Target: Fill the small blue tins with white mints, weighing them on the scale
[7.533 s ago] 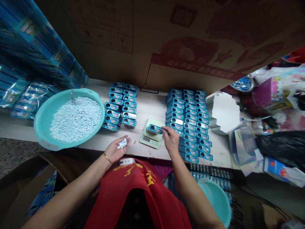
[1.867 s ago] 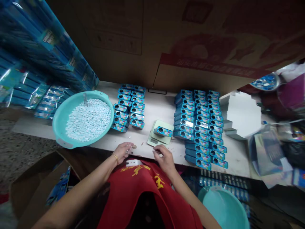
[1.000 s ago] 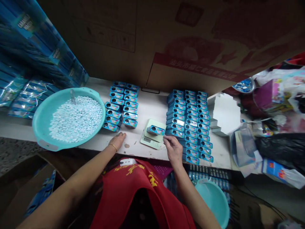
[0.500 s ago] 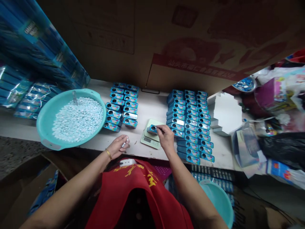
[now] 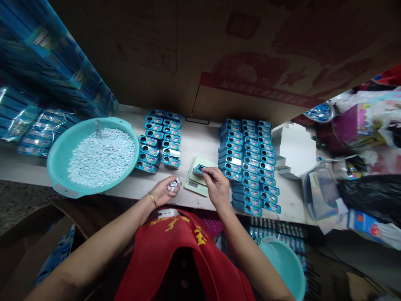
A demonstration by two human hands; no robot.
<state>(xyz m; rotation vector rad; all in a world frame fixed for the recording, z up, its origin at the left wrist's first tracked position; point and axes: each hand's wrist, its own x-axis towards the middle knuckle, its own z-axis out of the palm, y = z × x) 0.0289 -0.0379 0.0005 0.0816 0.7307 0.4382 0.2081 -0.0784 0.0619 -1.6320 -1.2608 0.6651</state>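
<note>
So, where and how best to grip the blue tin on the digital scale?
Probably pinched by its long walls near the right end, from above and the right: the blue tin stands narrow top up, dark round spot at the left end. The right hand covers the right end.

At your tabletop's (image 5: pixel 200 140) far edge you have a large brown carton (image 5: pixel 150 83) printed in red; near the right edge, a white stepped stack (image 5: pixel 297 148). Past the far right corner you see a metal bowl (image 5: pixel 320 112) and a purple box (image 5: pixel 349 124); past the right edge, a black plastic bag (image 5: pixel 369 194). Below the near edge sits a teal basin (image 5: pixel 291 265).
</note>
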